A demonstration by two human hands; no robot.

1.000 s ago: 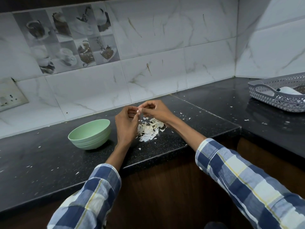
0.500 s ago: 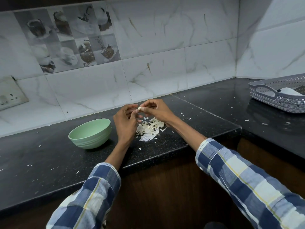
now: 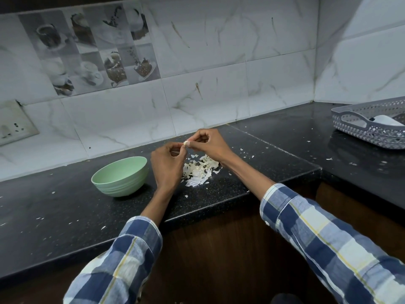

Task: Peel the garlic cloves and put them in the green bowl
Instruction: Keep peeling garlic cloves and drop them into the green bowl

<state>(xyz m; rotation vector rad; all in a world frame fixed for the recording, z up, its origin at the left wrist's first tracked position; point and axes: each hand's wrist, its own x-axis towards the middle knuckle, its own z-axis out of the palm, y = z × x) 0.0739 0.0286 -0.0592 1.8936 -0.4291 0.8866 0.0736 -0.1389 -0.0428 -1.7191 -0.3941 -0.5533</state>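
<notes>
A small pale garlic clove (image 3: pixel 186 143) is pinched at the fingertips of my right hand (image 3: pixel 208 144), above the black counter. My left hand (image 3: pixel 167 164) is right beside it, fingers curled, its thumb and forefinger touching the clove's left side. Under both hands lies a heap of white garlic skins (image 3: pixel 199 171). The green bowl (image 3: pixel 120 175) stands upright on the counter just left of my left hand; its inside is hidden from this angle.
A grey perforated plastic basket (image 3: pixel 368 128) holding a white object sits at the far right on the counter's other wing. Skin flakes are scattered over the black counter (image 3: pixel 54 216). The counter's front edge runs below my wrists. A wall socket (image 3: pixel 13 126) is at left.
Both hands stay together over the skin heap, working the clove with small finger movements. The bowl and the skin heap have not moved.
</notes>
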